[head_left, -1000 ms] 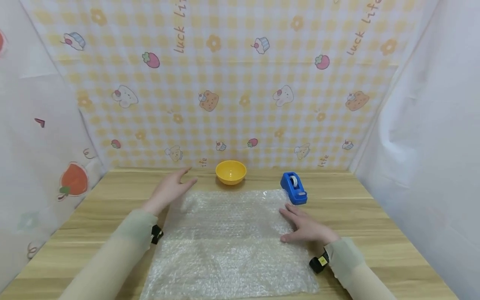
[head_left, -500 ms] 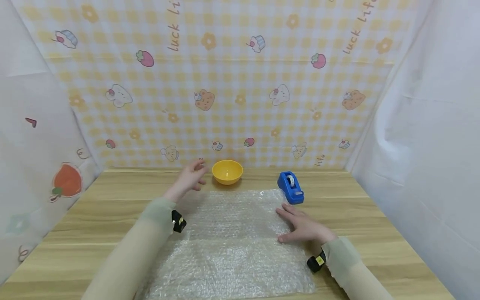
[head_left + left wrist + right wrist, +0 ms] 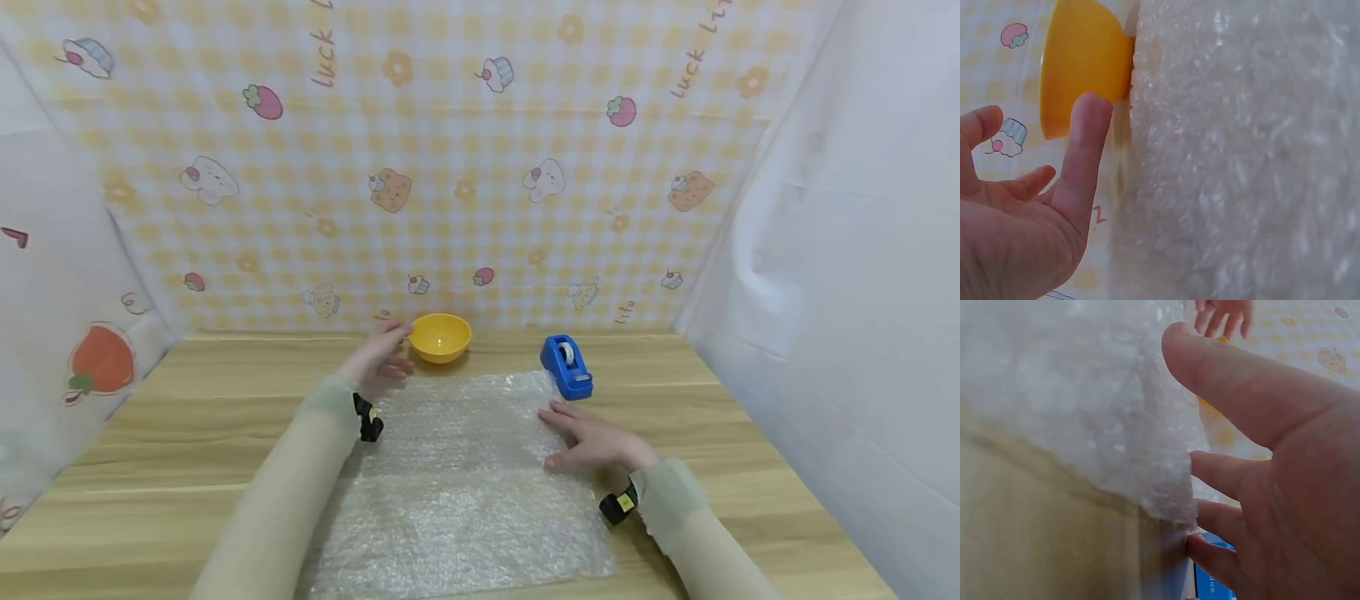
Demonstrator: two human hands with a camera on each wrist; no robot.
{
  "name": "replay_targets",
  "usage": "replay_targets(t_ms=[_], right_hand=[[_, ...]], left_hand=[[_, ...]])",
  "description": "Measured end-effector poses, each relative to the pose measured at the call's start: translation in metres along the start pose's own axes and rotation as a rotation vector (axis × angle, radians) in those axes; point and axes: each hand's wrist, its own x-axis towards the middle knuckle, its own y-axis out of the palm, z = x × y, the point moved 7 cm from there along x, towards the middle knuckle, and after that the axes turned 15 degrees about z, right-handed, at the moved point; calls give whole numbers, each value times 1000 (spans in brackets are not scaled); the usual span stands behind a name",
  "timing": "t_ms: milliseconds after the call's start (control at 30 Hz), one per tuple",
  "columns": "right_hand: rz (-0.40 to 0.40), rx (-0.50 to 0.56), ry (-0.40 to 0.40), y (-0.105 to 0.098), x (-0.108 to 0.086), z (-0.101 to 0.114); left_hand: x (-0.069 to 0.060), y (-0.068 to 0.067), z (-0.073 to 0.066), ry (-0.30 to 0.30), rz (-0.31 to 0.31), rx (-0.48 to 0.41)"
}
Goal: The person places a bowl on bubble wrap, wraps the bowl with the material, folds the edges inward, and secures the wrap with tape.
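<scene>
A yellow bowl stands upright at the back of the table. My left hand reaches to the bowl's left side, fingers spread and not curled round it. In the left wrist view the thumb overlaps the lower part of the bowl; whether it touches cannot be made out. A sheet of clear bubble wrap lies flat in front of the bowl. On its right edge rests my right hand, fingers extended, with the fingertips at the wrap in the right wrist view.
Behind the right hand, a blue tape dispenser with a roll of tape stands by the wrap's far right corner. A patterned yellow-checked cloth hangs along the back of the wooden table. White sheets hang at both sides.
My left hand has moved right, from the wrap's far left corner to the bowl's side. The right hand stays on the wrap. The head view has shifted slightly.
</scene>
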Motion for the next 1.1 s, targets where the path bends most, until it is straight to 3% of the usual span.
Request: replay_targets(t_ms=[200, 367, 1100], right_hand=[[18, 0, -13, -3, 3, 3], [20, -2, -21, -5, 3, 3], [1, -17, -50, -3, 0, -2]], left_hand=[[4, -4, 14, -33, -21, -169], [5, -1, 21, -20, -42, -305], [35, 11, 19, -11, -6, -278]])
